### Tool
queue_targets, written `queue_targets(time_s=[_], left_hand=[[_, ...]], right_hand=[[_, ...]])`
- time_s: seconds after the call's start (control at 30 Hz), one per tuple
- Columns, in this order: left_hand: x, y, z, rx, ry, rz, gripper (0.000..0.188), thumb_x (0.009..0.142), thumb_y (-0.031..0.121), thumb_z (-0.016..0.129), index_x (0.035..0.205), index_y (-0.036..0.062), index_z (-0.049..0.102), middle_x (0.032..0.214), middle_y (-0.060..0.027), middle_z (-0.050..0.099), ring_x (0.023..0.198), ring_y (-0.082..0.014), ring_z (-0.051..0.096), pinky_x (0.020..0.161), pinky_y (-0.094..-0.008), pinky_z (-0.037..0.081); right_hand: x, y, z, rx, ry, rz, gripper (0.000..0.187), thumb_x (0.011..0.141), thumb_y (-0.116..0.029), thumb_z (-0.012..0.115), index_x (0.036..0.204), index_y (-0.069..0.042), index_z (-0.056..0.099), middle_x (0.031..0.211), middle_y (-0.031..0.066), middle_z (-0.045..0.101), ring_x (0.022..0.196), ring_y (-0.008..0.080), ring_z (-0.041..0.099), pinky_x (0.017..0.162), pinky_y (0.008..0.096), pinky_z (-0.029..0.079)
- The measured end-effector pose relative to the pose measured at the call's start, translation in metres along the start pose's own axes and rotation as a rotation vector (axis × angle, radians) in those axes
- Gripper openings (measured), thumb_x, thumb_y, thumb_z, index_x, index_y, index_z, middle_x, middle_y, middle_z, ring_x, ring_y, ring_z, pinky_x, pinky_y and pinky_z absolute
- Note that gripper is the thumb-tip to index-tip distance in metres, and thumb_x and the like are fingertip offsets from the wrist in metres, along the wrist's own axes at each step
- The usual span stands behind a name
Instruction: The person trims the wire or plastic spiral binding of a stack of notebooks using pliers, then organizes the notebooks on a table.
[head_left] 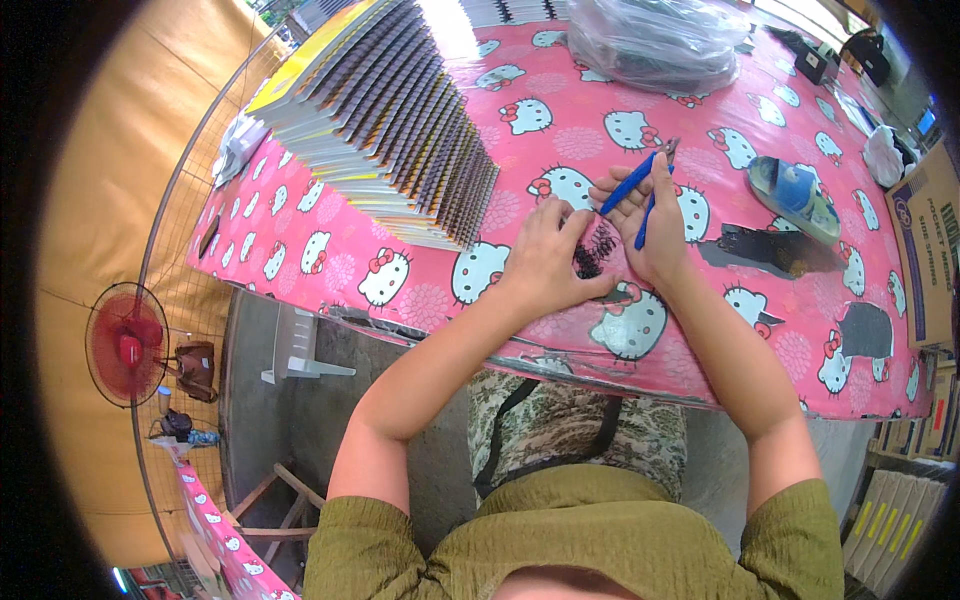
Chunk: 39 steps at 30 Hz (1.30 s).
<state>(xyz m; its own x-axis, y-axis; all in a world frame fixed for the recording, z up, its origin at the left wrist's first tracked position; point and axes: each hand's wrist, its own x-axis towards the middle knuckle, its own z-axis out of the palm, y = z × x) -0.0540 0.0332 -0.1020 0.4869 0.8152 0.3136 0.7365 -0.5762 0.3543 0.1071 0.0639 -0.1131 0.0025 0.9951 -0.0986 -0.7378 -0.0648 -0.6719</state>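
My right hand [655,225] holds blue-handled pliers [630,185], with the metal jaws pointing away from me past the thumb side. The hand rests side-on on the table, palm turned toward the left hand. My left hand [545,255] lies on the tabletop, fingers curved and thumb spread, holding nothing that I can see. Between the two hands sits a small pile of black curly scraps [592,255]. Beyond my left hand rises a tall stack of spiral-bound books [400,140] with dark bindings facing the right.
A pink tablecloth [560,145] with cartoon cats covers the table. Clear plastic bags [655,45] lie at the far side. On the right are a blue slipper [795,195], dark patches and a cardboard box [925,240]. A red fan [130,345] and white plastic stool [297,345] stand left.
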Motion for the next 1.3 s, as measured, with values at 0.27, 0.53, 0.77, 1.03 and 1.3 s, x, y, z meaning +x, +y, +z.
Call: queue_targets(time_s=[0.27,0.53,0.77,1.03,1.3], left_hand=[[0.031,-0.019,0.017,0.091,0.168,0.203,0.066,0.072,0.047,0.071,0.126,0.0129,0.055,0.117,-0.0189,0.053,0.107,-0.0364,0.051,0.095,-0.0496,0.04],[0.063,-0.014,0.019,0.112,0.063,0.288,0.045,0.075,0.045,0.069,0.105,0.0113,0.064,0.1,-0.0126,0.058,0.095,-0.0313,0.057,0.083,-0.0478,0.045],[0.084,-0.026,0.043,-0.006,0.327,0.292,0.017,0.078,0.021,0.065,0.087,0.0074,0.065,0.076,-0.0117,0.06,0.064,-0.0288,0.058,0.058,-0.0367,0.048],[0.143,-0.058,0.017,-1.083,0.305,-0.626,0.018,0.085,0.018,0.054,0.088,0.0039,0.064,0.078,-0.0095,0.064,0.054,-0.0181,0.056,0.048,-0.0304,0.044],[0.298,-0.035,-0.038,-1.528,0.514,-0.441,0.026,0.085,0.024,0.049,0.091,0.0031,0.063,0.076,-0.0105,0.065,0.048,-0.0154,0.048,0.044,-0.0264,0.038]], right_hand=[[0.031,-0.018,-0.023,-0.038,0.054,-0.085,0.064,0.092,-0.057,0.048,0.105,0.005,0.055,0.097,0.0173,0.061,0.093,0.0276,0.061,0.09,0.0408,0.048],[0.046,-0.037,-0.038,-0.072,0.15,-0.217,0.071,0.089,-0.062,0.049,0.111,0.005,0.051,0.1,0.0169,0.059,0.096,0.028,0.06,0.09,0.04,0.047],[0.054,-0.056,-0.05,0.274,0.306,-0.102,0.073,0.088,-0.062,0.049,0.113,0.006,0.047,0.108,0.0212,0.056,0.105,0.036,0.057,0.094,0.0474,0.045],[0.061,-0.052,-0.059,0.262,0.272,-0.116,0.072,0.087,-0.066,0.048,0.106,0.003,0.049,0.099,0.0176,0.059,0.097,0.0335,0.06,0.088,0.0443,0.045],[0.056,-0.051,-0.053,0.271,0.244,-0.093,0.07,0.088,-0.066,0.047,0.105,0.002,0.051,0.1,0.0168,0.059,0.1,0.0329,0.059,0.09,0.0436,0.044]])
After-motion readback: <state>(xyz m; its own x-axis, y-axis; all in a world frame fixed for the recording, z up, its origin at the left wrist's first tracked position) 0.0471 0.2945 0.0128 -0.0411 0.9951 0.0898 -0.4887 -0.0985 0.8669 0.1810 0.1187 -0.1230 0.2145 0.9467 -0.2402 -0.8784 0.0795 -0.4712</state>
